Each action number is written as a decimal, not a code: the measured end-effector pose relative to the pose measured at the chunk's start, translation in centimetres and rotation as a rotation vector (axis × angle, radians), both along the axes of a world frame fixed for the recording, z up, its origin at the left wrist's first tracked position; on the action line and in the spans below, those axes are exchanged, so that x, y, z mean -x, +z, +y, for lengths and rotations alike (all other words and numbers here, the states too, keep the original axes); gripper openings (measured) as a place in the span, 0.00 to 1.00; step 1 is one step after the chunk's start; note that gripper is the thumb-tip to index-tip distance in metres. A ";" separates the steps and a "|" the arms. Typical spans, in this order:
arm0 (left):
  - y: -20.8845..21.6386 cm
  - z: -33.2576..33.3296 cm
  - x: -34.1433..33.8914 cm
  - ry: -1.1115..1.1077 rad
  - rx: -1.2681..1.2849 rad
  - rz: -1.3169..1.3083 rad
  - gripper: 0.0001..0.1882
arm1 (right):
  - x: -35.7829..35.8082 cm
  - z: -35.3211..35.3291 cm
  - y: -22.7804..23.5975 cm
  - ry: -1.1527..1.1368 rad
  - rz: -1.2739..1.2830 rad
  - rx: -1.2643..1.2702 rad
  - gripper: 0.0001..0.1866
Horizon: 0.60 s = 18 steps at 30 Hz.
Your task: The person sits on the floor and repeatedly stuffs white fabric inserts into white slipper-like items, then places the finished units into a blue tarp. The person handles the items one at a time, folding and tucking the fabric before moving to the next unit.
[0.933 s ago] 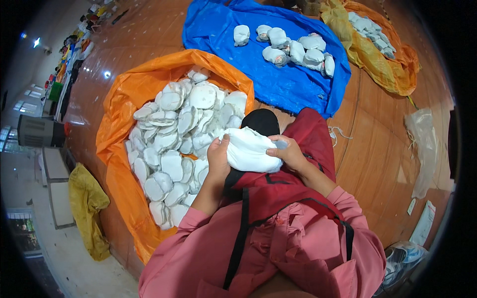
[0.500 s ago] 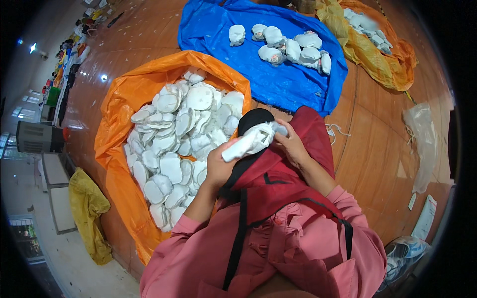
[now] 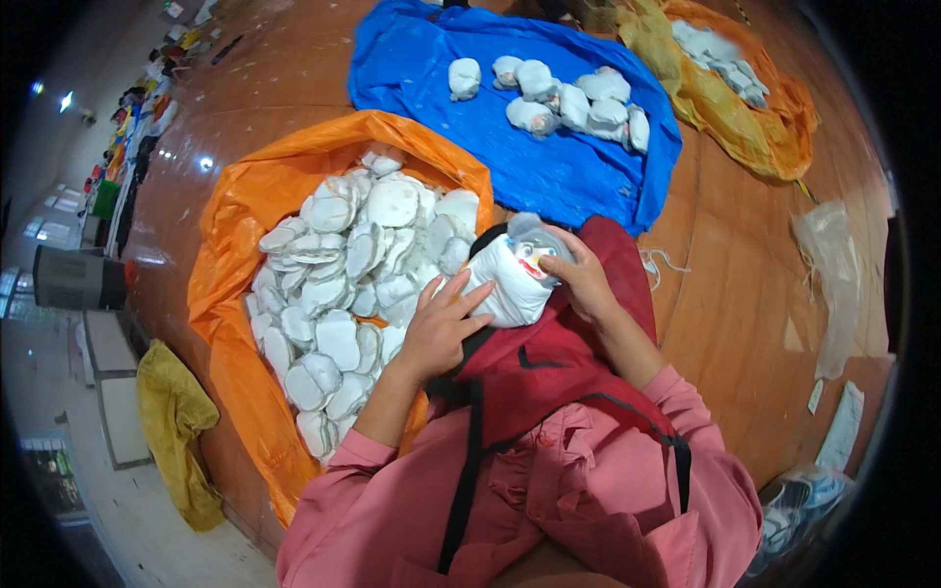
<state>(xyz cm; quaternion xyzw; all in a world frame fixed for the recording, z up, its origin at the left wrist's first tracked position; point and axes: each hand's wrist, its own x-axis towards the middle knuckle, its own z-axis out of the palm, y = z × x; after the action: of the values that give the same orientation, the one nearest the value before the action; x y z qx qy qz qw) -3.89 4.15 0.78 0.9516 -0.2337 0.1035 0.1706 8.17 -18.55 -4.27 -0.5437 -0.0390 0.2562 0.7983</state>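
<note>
Right over the wearer's lap is the toy, a soft white bundle with a grey tuft at its upper end and a small cartoon face beside the tuft, the mouth red. The right hand grips that end, thumb pressed on the front by the face and fingers curled behind. The left hand lies open against the other end, its fingers spread over the white side without closing round it. Below the toy is a maroon apron with black edging, worn over a pink shirt.

Just left, an orange sack lies rolled open around a heap of white pads, rounded and piled at all angles. Beyond the knees a blue sheet is spread on the brown floor, and a cluster of white bundles sits on it, one lying apart to the left. Farther right, a yellow sack adjoins another orange one holding pale pieces. A clear bag lies near the right edge.
</note>
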 end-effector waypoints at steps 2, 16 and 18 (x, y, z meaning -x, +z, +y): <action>-1.8 0.3 -0.1 0.090 0.045 -0.055 0.19 | -0.1 0.2 -0.8 -0.066 -0.143 0.148 0.28; 2.5 -2.5 -2.5 0.276 0.790 0.548 0.35 | 1.6 1.3 0.6 0.150 -0.114 -0.201 0.31; 3.6 -2.0 -2.8 0.269 0.614 0.740 0.34 | 1.3 0.6 0.3 0.218 -0.140 -0.174 0.34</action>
<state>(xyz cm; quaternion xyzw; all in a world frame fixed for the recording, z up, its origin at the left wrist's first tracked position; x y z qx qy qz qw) -1.07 2.12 4.34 0.8522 0.0084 -0.1558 0.4994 6.83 -17.97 -3.98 -0.4816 -0.1752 0.2983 0.8052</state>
